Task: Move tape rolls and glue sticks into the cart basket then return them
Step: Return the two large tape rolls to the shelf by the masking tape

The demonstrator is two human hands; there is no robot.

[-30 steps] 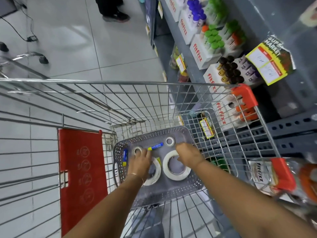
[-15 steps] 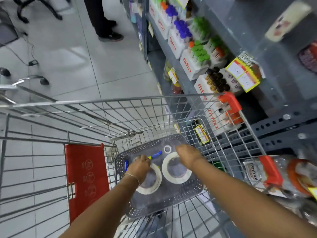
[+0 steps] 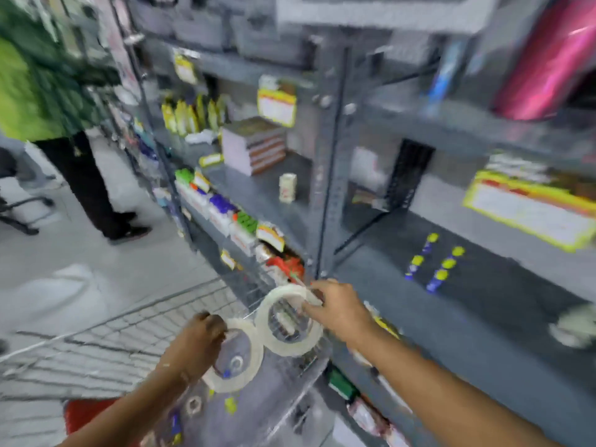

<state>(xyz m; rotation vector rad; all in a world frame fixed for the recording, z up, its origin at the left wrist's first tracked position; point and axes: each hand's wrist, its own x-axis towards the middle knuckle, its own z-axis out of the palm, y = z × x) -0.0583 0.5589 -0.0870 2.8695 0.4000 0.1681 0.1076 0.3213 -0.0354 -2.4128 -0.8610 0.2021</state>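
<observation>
The picture is blurred by motion. My right hand (image 3: 338,306) grips a large white tape roll (image 3: 267,330) by its upper rim, lifted above the cart beside the shelf post. My left hand (image 3: 196,343) grips a second large tape roll (image 3: 250,372) at its left rim, just below and left of the first. Beneath them lies the grey plastic basket (image 3: 277,398), with a small tape roll (image 3: 193,405) and a blue glue stick (image 3: 175,425) still in it. Several yellow-capped glue sticks (image 3: 435,262) stand on the grey shelf (image 3: 483,317) to the right.
The wire cart (image 3: 129,343) fills the lower left, with a red flap (image 3: 87,414). A steel shelf post (image 3: 325,195) rises just behind the right hand. Boxes of coloured bottles (image 3: 225,211) line the lower shelf. A person in a green top (image 3: 48,108) stands at the left.
Both hands have lifted the two large tape rolls out of the basket and up toward the shelf. The view has swung up and to the right.
</observation>
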